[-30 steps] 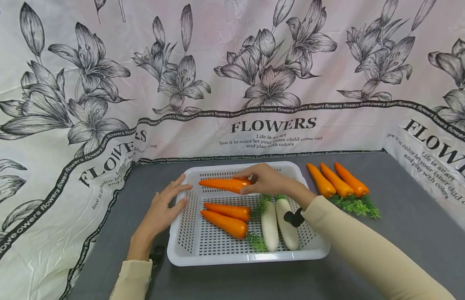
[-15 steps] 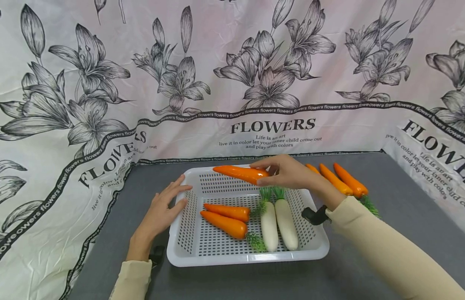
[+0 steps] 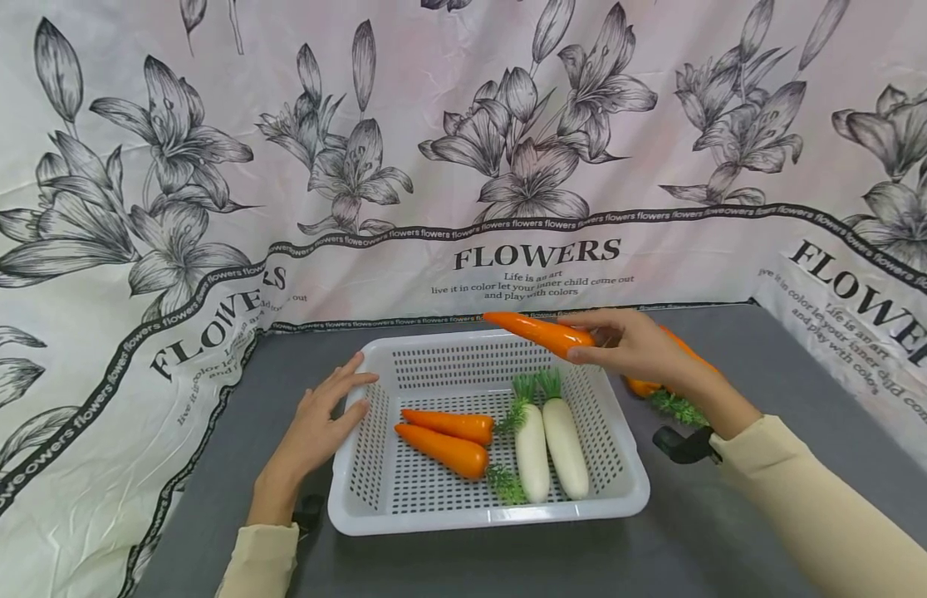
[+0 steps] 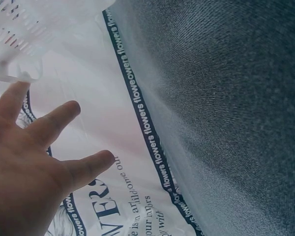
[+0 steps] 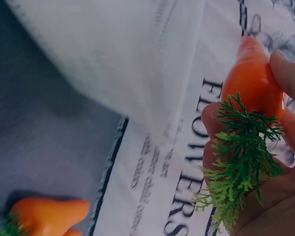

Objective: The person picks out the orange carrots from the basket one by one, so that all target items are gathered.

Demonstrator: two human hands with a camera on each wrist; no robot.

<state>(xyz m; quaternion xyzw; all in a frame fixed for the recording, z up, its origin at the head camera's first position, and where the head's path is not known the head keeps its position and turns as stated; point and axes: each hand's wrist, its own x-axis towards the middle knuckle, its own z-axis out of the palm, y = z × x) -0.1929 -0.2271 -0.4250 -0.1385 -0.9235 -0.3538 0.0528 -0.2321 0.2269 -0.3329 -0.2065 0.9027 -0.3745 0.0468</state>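
Observation:
My right hand (image 3: 635,345) pinches an orange carrot (image 3: 540,334) by its thick end, above the back right rim of a white plastic basket (image 3: 486,517). In the right wrist view the green leaves (image 5: 246,152) of this carrot hang over the palm, with thumb and fingers on either side. My left hand (image 3: 317,419) lies at the basket's left rim with fingers spread; in the left wrist view its fingertips (image 4: 19,91) reach the basket edge. Inside the basket, two carrots (image 3: 448,453) lie on the left and two white radishes (image 3: 534,453) on the right.
More carrots with green leaves (image 3: 676,407) lie on the grey tabletop (image 3: 777,390) right of the basket, partly hidden by my right hand and forearm. A white floral cloth (image 3: 404,282) hangs behind and along both sides of the table.
My right hand has lifted the carrot from the back of the basket and carried it up and right, over the rim. My left hand has stayed at the left rim.

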